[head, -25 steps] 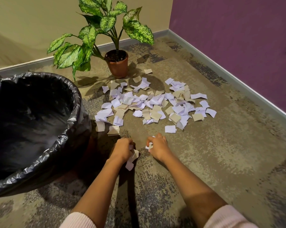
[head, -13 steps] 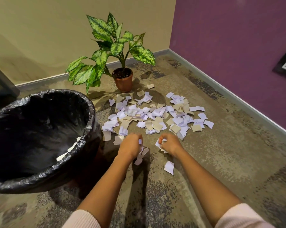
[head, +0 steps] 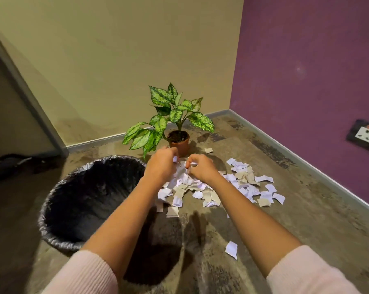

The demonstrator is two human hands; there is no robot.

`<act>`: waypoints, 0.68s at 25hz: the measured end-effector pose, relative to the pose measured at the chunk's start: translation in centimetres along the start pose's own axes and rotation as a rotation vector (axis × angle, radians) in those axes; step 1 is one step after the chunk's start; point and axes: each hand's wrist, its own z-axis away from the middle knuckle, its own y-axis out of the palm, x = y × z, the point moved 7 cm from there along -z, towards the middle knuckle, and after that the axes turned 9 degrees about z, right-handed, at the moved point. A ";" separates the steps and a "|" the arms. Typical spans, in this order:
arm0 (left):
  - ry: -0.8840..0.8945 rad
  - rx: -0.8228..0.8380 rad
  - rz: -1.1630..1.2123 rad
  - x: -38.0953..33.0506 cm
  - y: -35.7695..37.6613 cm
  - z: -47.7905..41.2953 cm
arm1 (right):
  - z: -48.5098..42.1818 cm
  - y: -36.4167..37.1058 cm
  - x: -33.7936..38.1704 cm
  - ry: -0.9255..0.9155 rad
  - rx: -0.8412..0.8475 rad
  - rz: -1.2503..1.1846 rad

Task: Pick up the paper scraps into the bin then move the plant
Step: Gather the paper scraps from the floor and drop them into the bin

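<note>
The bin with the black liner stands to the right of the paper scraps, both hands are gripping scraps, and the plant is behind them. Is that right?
Not quite: the head view shows the bin to the left of the paper scraps, not the right. The left hand and right hand do grip scraps, and the plant stands behind them.

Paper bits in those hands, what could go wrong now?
1. The left hand and right hand grip loose scraps that seem to be beside the bin, not over it. Some may flutter to the floor on the way.
2. A lone scrap lies apart from the pile, near the right arm, and could be missed.
3. The plant stands close behind the hands. A quick swing might brush its leaves.
</note>
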 end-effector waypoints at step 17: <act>-0.419 0.166 -0.301 19.0 -9.6 6.6 | 0.5 12.8 16.5 -0.325 0.293 0.159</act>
